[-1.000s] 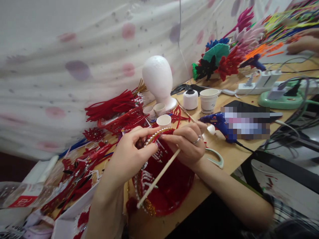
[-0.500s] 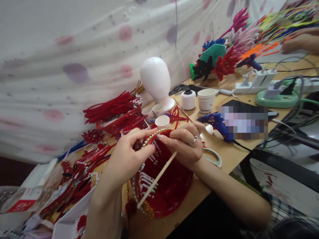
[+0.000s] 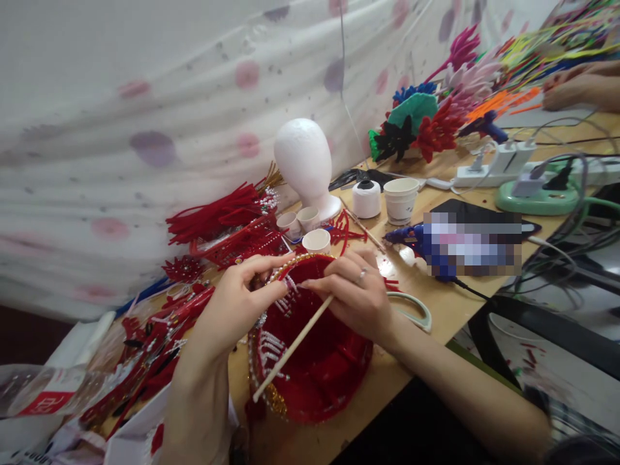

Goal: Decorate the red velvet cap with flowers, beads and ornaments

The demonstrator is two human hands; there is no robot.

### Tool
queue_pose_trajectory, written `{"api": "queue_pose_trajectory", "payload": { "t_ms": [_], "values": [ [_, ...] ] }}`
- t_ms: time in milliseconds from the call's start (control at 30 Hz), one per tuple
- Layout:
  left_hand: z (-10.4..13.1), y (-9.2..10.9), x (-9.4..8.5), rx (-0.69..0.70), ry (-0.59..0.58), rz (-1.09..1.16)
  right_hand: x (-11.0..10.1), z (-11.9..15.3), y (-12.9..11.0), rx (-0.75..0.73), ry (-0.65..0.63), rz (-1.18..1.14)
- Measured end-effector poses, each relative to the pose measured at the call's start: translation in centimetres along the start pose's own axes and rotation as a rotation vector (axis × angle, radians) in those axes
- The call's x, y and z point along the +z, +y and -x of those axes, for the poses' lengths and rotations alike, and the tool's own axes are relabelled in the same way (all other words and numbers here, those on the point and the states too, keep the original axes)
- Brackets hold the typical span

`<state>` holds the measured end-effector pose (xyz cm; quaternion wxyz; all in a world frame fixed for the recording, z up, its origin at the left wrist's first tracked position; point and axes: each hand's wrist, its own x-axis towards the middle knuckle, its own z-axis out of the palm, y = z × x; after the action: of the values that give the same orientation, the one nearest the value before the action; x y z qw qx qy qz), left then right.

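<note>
A red velvet headpiece edged with gold trim and pearl beads lies tilted on the wooden table. My left hand grips its upper left rim between thumb and fingers. Rows of white beads hang inside the rim near that hand. My right hand, with a ring on one finger, is closed over the opening of the headpiece. It holds a thin wooden stick slanting down to the left. Its thumb and index finger pinch near the bead strands; anything tiny between them is too small to make out.
Behind stand a white foam head, paper cups and a spool. On the right are a blue glue gun, scissors, a tablet and power strips. Another person's hand is far right.
My right hand has moved off the rim, slightly left and down over the headpiece's inside, with the stick. My left hand stays on the rim, its thumb a little further left.
</note>
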<state>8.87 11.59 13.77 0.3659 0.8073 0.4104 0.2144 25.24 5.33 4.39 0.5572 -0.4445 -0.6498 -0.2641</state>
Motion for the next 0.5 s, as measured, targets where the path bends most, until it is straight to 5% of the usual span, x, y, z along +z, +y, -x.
{"api": "queue_pose_trajectory", "payload": {
  "t_ms": [133,233,400,500],
  "values": [
    [0.2,-0.1,-0.6,-0.018,-0.02,-0.007,-2.5,0.5,0.3,0.608,-0.116,-0.02],
    [0.3,0.2,-0.8,-0.022,-0.028,-0.008,-3.7,0.6,1.5,0.864,-0.297,0.11],
    [0.7,0.6,-0.7,-0.028,-0.005,-0.074,-4.3,0.5,2.1,0.753,-0.486,0.287],
    [0.9,0.6,-0.6,-0.046,0.03,-0.119,-7.1,0.9,1.2,0.662,-0.471,0.23]
  ]
}}
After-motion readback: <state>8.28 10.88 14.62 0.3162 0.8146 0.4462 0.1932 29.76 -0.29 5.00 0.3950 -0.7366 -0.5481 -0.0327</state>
